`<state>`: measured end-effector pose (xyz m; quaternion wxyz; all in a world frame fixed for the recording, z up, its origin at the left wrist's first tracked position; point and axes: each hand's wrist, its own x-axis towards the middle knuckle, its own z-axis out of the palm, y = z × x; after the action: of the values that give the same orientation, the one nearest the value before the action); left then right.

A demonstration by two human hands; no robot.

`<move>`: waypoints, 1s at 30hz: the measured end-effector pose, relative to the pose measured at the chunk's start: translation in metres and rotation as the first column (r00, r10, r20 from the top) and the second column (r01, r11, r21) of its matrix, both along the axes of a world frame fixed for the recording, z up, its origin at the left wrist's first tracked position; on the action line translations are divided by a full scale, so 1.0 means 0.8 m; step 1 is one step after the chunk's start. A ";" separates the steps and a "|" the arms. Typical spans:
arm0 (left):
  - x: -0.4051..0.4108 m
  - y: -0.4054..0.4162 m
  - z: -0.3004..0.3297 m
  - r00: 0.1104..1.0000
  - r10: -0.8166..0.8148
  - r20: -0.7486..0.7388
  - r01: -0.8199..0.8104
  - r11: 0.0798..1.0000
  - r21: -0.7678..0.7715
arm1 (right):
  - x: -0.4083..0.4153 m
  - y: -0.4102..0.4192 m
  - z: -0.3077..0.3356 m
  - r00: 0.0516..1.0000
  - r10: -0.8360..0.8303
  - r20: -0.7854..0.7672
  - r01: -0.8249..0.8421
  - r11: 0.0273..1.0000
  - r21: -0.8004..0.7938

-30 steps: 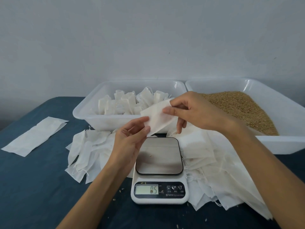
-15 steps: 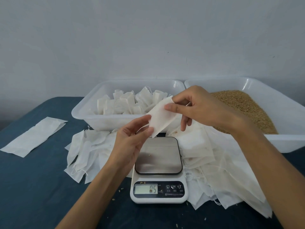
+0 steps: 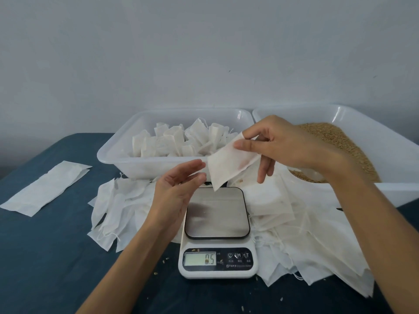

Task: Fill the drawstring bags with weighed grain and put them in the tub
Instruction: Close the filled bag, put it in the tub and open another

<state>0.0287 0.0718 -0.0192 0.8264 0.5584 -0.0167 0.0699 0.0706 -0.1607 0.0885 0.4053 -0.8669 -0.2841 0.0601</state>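
Observation:
My right hand (image 3: 285, 148) pinches an empty white drawstring bag (image 3: 229, 164) by its upper end, above the scale (image 3: 216, 232). The bag hangs tilted, its lower corner over the scale's steel plate. My left hand (image 3: 176, 189) hovers just left of the bag with relaxed fingers, apart from it. The scale's display reads 0.5. Behind on the left, a white tub (image 3: 118, 159) holds several filled bags (image 3: 181, 141). To the right, a second tub (image 3: 390, 189) holds brown grain (image 3: 335, 143).
Loose empty bags lie in heaps left (image 3: 118, 207) and right (image 3: 306, 241) of the scale on the dark blue table (image 3: 45, 257). A flat white sheet (image 3: 45, 186) lies at the far left. A few grains are scattered near the scale's front.
My left hand has let go of the bag and opened. My right hand has carried the bag slightly right and up.

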 end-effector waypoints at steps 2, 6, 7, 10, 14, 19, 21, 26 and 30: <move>-0.004 -0.001 0.003 0.989 0.111 0.095 -0.129 0.967 0.220 | -0.004 0.001 0.002 0.999 -0.036 0.026 0.036 0.999 0.010; -0.019 -0.016 0.002 0.963 -0.035 0.267 -0.110 0.853 0.510 | -0.017 0.020 -0.004 0.998 -0.020 0.057 0.024 0.997 -0.068; -0.022 -0.021 0.000 0.961 -0.083 0.262 -0.085 0.818 0.570 | -0.020 0.027 -0.005 0.998 -0.003 0.057 0.009 0.995 -0.096; -0.027 -0.029 -0.009 0.953 -0.138 0.270 -0.087 0.727 0.681 | -0.027 0.045 -0.011 0.997 0.069 0.023 -0.065 0.987 -0.150; -0.031 -0.032 -0.008 0.957 -0.156 0.246 -0.047 0.749 0.661 | -0.032 0.047 -0.003 0.995 0.096 -0.013 -0.097 0.980 -0.175; -0.038 -0.040 -0.002 0.956 -0.160 0.246 -0.029 0.783 0.622 | -0.041 0.047 0.003 0.985 0.127 -0.119 -0.151 0.964 -0.220; -0.039 -0.044 -0.003 0.959 -0.133 0.251 -0.053 0.783 0.620 | -0.043 0.050 0.001 0.979 0.148 -0.143 -0.180 0.952 -0.247; -0.037 -0.046 -0.002 0.956 -0.108 0.271 -0.071 0.814 0.577 | -0.049 0.052 -0.001 0.973 0.178 -0.144 -0.211 0.942 -0.261; -0.034 -0.043 -0.001 0.962 -0.083 0.260 -0.069 0.847 0.528 | -0.046 0.042 0.013 0.983 0.162 -0.080 -0.174 0.970 -0.172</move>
<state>0.0015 0.0377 -0.0203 0.6293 0.7502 -0.1511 0.1355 0.0336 -0.1270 0.0987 0.3287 -0.8699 -0.3367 0.1476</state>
